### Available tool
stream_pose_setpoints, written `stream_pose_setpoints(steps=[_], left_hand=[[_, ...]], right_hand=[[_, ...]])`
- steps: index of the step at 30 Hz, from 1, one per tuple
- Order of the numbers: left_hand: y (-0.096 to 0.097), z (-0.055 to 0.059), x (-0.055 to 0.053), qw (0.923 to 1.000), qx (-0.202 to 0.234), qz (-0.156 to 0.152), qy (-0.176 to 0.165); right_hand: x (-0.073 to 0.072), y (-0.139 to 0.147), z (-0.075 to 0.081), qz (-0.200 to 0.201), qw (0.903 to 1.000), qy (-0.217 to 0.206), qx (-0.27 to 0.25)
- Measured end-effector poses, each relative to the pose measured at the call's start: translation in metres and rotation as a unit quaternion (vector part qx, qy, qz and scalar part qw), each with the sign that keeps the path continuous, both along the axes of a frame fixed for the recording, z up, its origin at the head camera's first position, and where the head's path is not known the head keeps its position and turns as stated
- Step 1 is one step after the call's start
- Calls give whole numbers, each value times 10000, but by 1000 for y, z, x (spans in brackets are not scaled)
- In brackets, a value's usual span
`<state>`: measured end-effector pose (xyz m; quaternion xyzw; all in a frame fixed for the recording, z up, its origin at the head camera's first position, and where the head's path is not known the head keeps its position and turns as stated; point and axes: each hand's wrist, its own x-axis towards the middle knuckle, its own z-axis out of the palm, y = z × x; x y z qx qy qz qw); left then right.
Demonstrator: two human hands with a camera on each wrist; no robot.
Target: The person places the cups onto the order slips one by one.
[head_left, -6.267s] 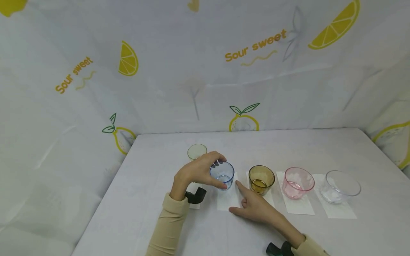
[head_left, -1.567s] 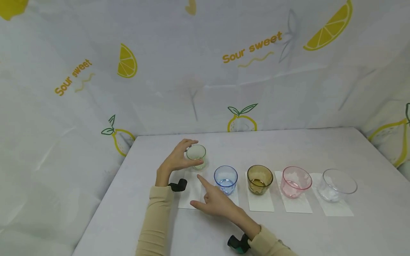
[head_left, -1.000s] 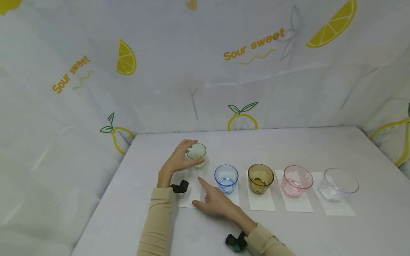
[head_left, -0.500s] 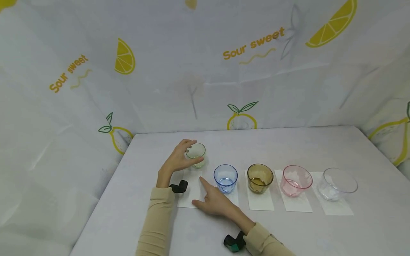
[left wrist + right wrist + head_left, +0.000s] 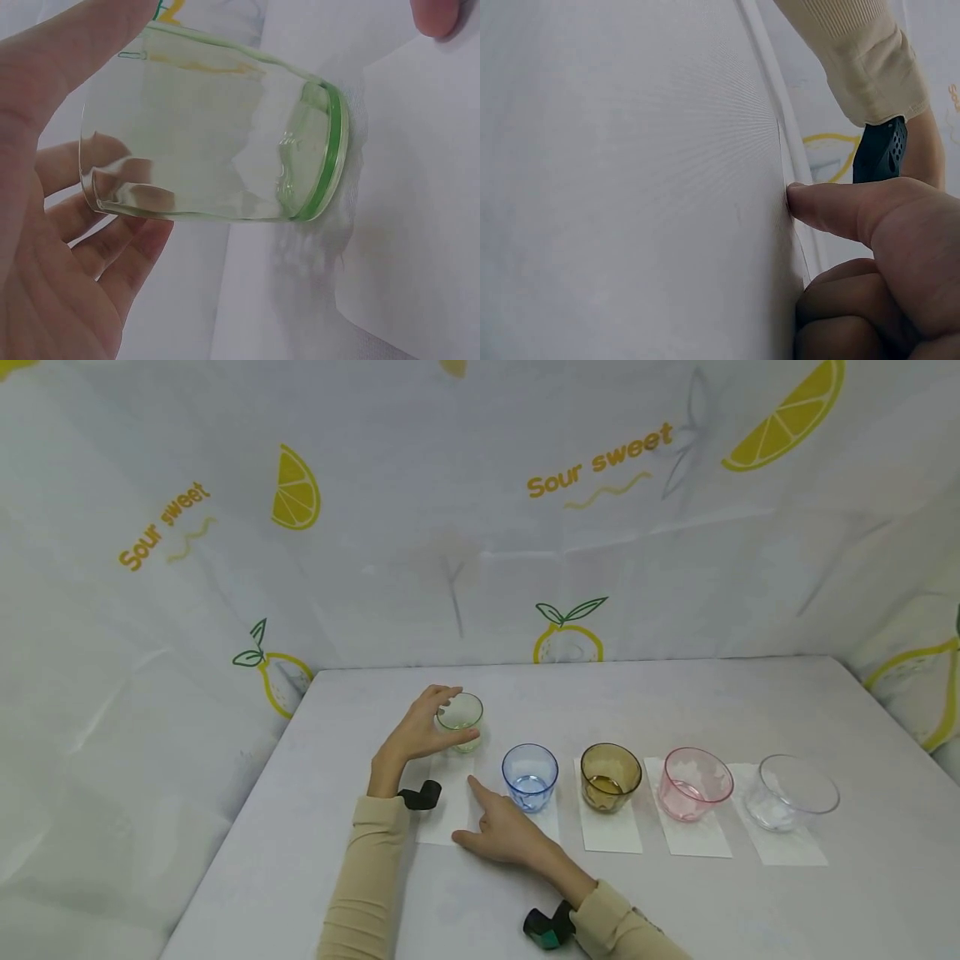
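My left hand [image 5: 416, 727] holds a pale green glass [image 5: 217, 135] by its side near the rim, thumb on one side and fingers on the other. The glass's base is at the far end of a white paper strip [image 5: 442, 814]; whether it touches the strip I cannot tell. My right hand [image 5: 506, 831] is at that strip, index finger and thumb stretched out, its other fingers curled under. In the right wrist view a straight finger [image 5: 829, 208] touches the white surface. Just right of my right fingertips stands a blue glass [image 5: 529, 781] on paper.
A brown glass [image 5: 610, 777], a pink glass [image 5: 693, 785] and a clear glass [image 5: 787, 793] stand in a row to the right, each on a paper strip. The white table [image 5: 300, 877] ends at a lemon-print backdrop [image 5: 390, 527].
Earlier my left hand held the blue glass; now that glass stands released on its paper and the left hand holds the green one. My right hand moved left. The last second shows almost no movement.
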<state>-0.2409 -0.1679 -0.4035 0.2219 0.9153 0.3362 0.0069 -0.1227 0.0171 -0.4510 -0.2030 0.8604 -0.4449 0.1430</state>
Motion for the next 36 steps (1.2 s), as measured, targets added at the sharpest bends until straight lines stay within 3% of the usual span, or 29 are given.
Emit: stream_pose_setpoints(steps=[28,36], left_hand=[[0,-1,1,9999,-13,8,143],[-1,5,3,9999,-50,55,143]], right_hand=[[0,0,0,46,9999,-82,42],[0,0,1,-10,9999,-131,82]])
